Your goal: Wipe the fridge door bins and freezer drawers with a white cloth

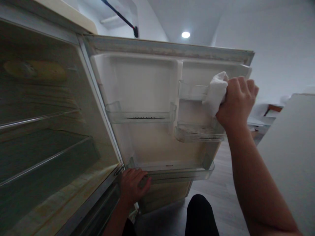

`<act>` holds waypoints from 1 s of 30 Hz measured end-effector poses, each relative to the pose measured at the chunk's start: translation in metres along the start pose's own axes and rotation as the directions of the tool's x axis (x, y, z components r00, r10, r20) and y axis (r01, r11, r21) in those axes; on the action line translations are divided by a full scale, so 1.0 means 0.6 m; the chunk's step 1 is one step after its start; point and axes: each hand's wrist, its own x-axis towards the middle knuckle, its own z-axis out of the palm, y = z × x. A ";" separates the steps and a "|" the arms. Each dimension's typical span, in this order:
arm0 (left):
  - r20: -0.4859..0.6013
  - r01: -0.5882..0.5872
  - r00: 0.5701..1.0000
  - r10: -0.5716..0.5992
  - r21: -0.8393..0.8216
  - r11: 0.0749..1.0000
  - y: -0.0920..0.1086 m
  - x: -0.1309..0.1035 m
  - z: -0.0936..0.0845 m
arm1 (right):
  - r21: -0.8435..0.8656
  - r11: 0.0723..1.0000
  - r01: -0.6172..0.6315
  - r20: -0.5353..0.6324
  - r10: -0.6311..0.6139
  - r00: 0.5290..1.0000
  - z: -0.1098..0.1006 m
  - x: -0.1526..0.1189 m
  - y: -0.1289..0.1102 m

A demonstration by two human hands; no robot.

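Gripping one white cloth (216, 91), the right hand (237, 100) has its fingers closed around it, right of centre in the frame, against the right part of the one open fridge door (150, 139). The door carries four clear bins (141, 117): one at centre left, two stacked behind and below the cloth, and one long one lower down. The left hand (134, 185), its thumb apart from its fingers, is at the long bin's left end (whether it presses there, I cannot tell). Two shelves (46, 118) cross the fridge interior at left; one round light (185, 34) shines at upper centre.
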 end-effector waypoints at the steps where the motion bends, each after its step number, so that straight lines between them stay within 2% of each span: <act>1: -0.005 -0.004 1.000 0.004 0.001 1.000 -0.001 -0.002 -0.001 | 0.003 1.000 -0.016 -0.029 0.016 0.999 -0.001 -0.003 -0.004; 7: 0.006 0.023 1.000 -0.023 -0.012 1.000 0.000 0.000 0.001 | 0.028 0.998 -0.058 -0.119 0.061 0.991 0.012 -0.006 -0.029; 11: 0.032 0.034 0.999 -0.034 -0.004 0.999 0.005 0.005 0.008 | 0.116 0.992 0.056 -0.010 -0.056 0.998 0.013 -0.010 -0.043; 14: 0.036 0.053 0.998 -0.053 0.012 0.999 0.008 0.007 0.009 | 0.194 0.965 0.178 0.060 -0.193 0.979 0.012 -0.024 -0.041; 16: 0.045 0.057 0.997 -0.058 0.018 0.998 0.009 0.008 0.008 | 0.256 0.914 0.315 0.111 -0.351 0.930 0.014 -0.033 -0.027; 17: 0.053 0.053 0.997 -0.054 0.018 0.998 0.009 0.009 0.007 | 0.287 0.870 0.400 0.134 -0.450 0.883 0.015 -0.035 -0.017; 20: 0.059 0.041 0.997 -0.042 0.014 0.999 0.005 0.008 0.006 | 0.332 0.692 0.641 0.150 -0.709 0.689 0.012 -0.036 0.015; 22: 0.044 0.032 0.998 -0.033 0.017 0.999 0.003 0.008 0.006 | 0.375 0.594 0.711 0.162 -0.798 0.581 0.004 -0.037 0.029; 24: 0.032 0.020 0.999 -0.020 0.021 1.000 0.001 0.007 0.007 | 0.478 0.548 0.686 0.218 -0.831 0.512 -0.004 -0.041 0.033; 26: 0.017 0.011 1.000 -0.011 0.020 1.000 0.000 0.007 0.006 | 0.582 0.556 0.593 0.293 -0.824 0.485 -0.006 -0.047 0.029; 27: 0.007 0.009 1.000 -0.009 0.016 1.000 0.000 0.006 0.006 | 0.617 0.571 0.542 0.320 -0.811 0.490 -0.003 -0.050 0.027; 30: -0.001 0.015 1.000 -0.015 0.013 1.000 -0.001 0.005 0.003 | 0.638 0.630 0.444 0.357 -0.752 0.554 0.014 -0.053 0.016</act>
